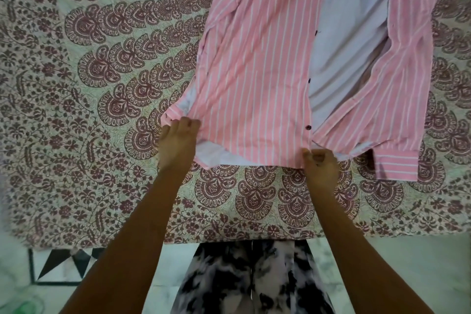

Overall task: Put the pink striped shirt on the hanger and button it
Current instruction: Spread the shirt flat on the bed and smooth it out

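The pink striped shirt (254, 71) is spread front open on a maroon-printed bedspread (102, 84) — its pale inside is shown between the two panels. Dark buttons (308, 127) are seen along one panel's edge. The hem's side corner is gripped by the left hand (177, 143); the hem below the lowest button is pinched by the right hand (321, 164). A sleeve cuff (396, 164) is laid near it.

Probably a bedroom: patterned bedspread (102, 84).
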